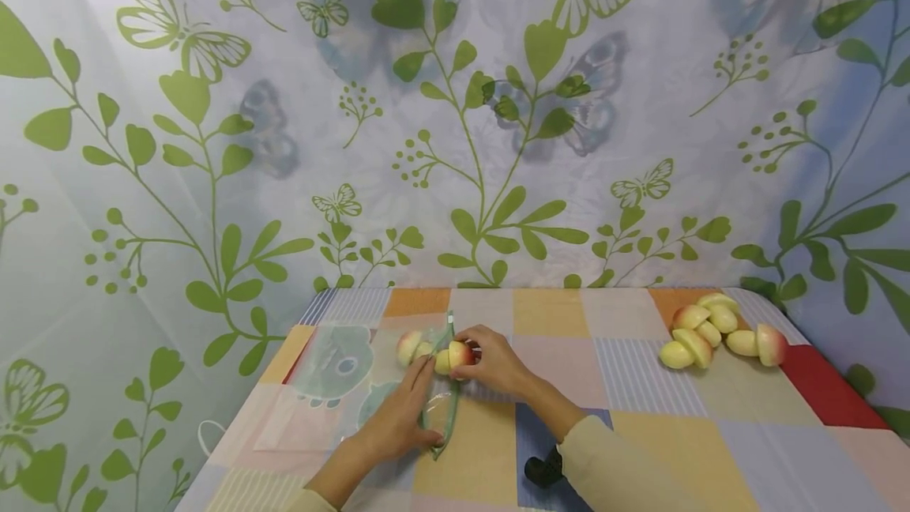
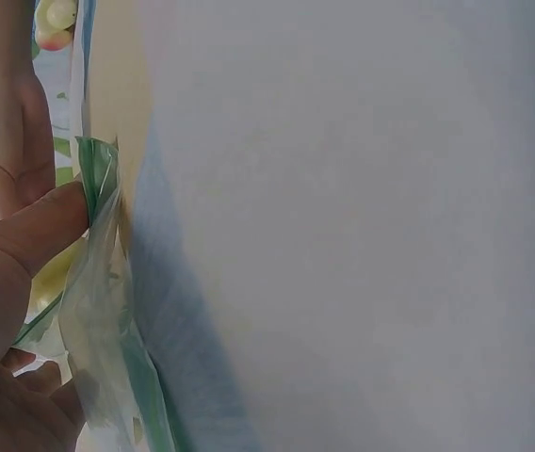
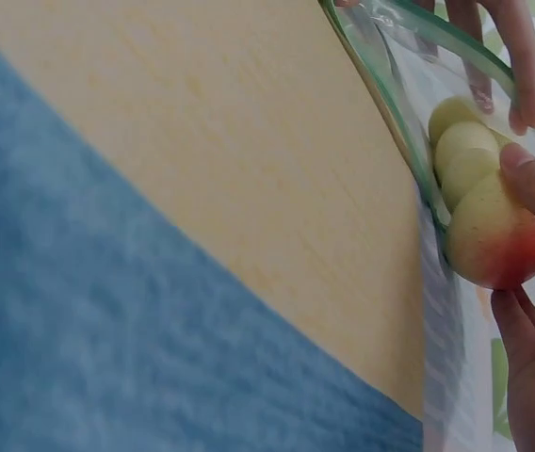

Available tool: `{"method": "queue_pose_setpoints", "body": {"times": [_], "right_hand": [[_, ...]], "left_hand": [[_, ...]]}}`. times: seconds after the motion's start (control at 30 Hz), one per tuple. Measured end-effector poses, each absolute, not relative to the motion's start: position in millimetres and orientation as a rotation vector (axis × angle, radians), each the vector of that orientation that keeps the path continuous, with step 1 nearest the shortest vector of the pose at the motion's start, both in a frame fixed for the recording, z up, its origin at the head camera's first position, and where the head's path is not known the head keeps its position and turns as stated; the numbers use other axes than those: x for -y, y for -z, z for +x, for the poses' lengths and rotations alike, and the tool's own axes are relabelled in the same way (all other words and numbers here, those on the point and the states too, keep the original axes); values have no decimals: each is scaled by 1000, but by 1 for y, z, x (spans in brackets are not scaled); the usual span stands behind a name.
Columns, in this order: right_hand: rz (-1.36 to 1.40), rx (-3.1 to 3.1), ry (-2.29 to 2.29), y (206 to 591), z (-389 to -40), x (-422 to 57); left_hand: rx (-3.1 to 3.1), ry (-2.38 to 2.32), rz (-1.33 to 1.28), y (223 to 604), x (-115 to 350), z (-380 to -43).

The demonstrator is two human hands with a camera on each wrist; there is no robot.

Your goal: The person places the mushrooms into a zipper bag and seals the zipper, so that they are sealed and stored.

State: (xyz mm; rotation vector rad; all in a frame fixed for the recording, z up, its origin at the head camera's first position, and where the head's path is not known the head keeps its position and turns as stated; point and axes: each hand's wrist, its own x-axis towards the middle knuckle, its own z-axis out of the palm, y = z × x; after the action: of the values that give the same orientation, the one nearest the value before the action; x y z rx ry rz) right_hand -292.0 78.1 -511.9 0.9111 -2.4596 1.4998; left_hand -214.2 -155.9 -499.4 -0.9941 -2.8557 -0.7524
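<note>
A clear zip bag [image 1: 334,417] with a green edge and blue-green cartoon prints lies flat on the left part of the table, its mouth facing right. My left hand [image 1: 398,417] holds the bag at its mouth; the thumb [image 2: 56,221] rests on the green edge. My right hand [image 1: 494,362] pinches a yellow toy mushroom [image 3: 498,235] by its red-tinged cap. The mushroom's stem end points into the gaping mouth. Another toy mushroom [image 1: 408,348] shows through the plastic inside the bag.
Several more toy mushrooms [image 1: 690,346] lie in a group at the table's far right. A black object [image 1: 543,468] sits by my right sleeve, partly hidden. A patchwork cloth [image 1: 562,314] covers the table, and a leaf-print curtain [image 1: 455,180] hangs behind it.
</note>
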Motion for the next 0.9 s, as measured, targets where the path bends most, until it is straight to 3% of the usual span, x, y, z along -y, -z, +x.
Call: {"method": "queue_pose_setpoints", "body": {"times": [0.9], "right_hand": [[839,2530,-1351,514,-293,-59]], "left_hand": [[2849,709,-996,499,155,-215]]}}
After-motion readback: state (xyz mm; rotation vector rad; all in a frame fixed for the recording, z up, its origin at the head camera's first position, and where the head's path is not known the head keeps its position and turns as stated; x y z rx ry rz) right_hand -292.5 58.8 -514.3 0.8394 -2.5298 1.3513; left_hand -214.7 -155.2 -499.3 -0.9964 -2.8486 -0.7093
